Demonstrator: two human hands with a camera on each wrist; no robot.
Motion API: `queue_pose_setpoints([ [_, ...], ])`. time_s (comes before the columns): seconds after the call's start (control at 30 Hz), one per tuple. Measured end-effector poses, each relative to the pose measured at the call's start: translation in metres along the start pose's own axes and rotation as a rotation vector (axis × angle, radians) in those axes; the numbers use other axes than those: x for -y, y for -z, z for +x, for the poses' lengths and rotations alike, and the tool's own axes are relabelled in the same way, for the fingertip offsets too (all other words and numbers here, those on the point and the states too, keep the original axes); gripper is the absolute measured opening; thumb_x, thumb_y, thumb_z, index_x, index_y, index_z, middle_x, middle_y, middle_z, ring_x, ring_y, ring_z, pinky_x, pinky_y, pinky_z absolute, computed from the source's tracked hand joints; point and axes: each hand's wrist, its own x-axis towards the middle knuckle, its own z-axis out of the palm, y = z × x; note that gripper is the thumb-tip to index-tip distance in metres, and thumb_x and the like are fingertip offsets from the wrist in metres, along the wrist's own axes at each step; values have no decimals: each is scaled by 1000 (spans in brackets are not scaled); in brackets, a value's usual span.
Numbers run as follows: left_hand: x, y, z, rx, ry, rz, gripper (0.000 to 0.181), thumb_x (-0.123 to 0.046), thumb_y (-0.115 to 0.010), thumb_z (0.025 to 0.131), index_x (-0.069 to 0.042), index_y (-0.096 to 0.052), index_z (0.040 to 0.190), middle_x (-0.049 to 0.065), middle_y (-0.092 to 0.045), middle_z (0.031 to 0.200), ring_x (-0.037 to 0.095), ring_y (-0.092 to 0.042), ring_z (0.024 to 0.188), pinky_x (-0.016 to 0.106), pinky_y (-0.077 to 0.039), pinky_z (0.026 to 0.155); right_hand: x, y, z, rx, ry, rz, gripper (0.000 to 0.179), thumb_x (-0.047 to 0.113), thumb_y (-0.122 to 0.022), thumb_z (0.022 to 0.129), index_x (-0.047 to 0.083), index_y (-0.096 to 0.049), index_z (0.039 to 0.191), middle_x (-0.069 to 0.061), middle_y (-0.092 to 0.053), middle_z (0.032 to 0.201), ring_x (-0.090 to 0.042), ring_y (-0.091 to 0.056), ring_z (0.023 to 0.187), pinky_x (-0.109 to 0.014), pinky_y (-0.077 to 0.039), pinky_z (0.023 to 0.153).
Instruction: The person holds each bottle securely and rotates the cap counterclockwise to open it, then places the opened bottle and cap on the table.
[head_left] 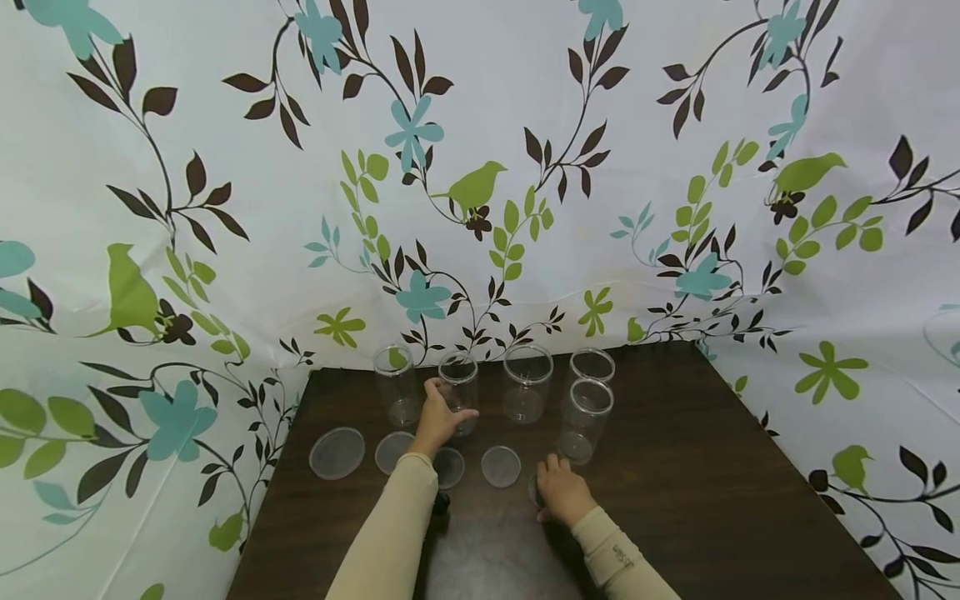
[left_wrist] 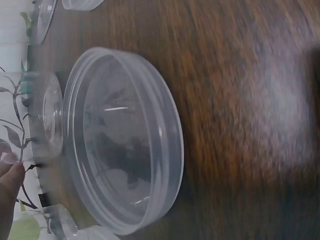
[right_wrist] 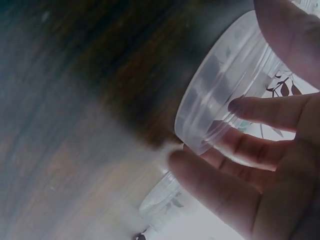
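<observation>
My left hand (head_left: 441,417) holds a clear plastic jar (head_left: 459,392), second from the left in the back row, with the thumb to its right and fingers on its left. In the left wrist view, a few fingertips show at the left edge against the blurred jar (left_wrist: 50,117), and a translucent round lid (left_wrist: 117,140) lies in the foreground. My right hand (head_left: 564,490) grips another translucent lid (right_wrist: 220,85) by its rim, thumb and fingers spread around it. In the head view that hand hides most of the lid (head_left: 534,492).
Other clear jars stand along the back: one at far left (head_left: 397,392), a wide one in the middle (head_left: 528,387), two at the right (head_left: 587,421). Several lids (head_left: 337,453) lie before them on the dark wooden table (head_left: 712,500). Patterned cloth (head_left: 480,125) hangs behind.
</observation>
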Motion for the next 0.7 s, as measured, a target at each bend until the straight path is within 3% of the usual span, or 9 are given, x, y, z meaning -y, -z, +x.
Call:
queue_pose_setpoints([
  [0.17,-3,1,-3,-14,3,32,112,-17,-94,72,-6,-15,150,32,-39,147,47,-48,130,57,-41,105,5,0,0,-41,7,-50,83,32,-102,47,-7,-59,106,-17,-49,92,-30,-49,78,-33,-52,48],
  [0.33,-14,4,-7,-47,-7,97,131,-32,-96,67,-5,-5,159,29,-18,161,51,-42,135,59,-41,105,7,4,2,9,-56,22,95,26,-103,48,-14,-57,121,-25,-52,102,-38,-52,87,-37,-55,52],
  [0.47,-33,8,-6,-83,-57,153,138,-41,-95,64,-7,-3,161,26,-13,164,50,-47,130,55,-47,98,2,5,3,63,-104,55,98,25,-103,49,-13,-56,126,-26,-54,104,-40,-54,89,-44,-56,54],
  [0.6,-60,19,-8,-78,-119,236,141,-45,-93,62,-14,1,162,21,-6,167,46,-60,104,50,-53,72,-2,5,4,82,-108,19,103,31,-103,48,-12,-55,129,-25,-59,105,-40,-59,89,-46,-56,57],
  [0.7,-85,31,-11,-63,-165,269,141,-45,-93,63,-19,4,162,17,2,169,44,-61,99,45,-52,65,-2,9,3,85,-97,-23,107,37,-101,51,-12,-53,132,-24,-60,108,-38,-60,92,-45,-56,58],
])
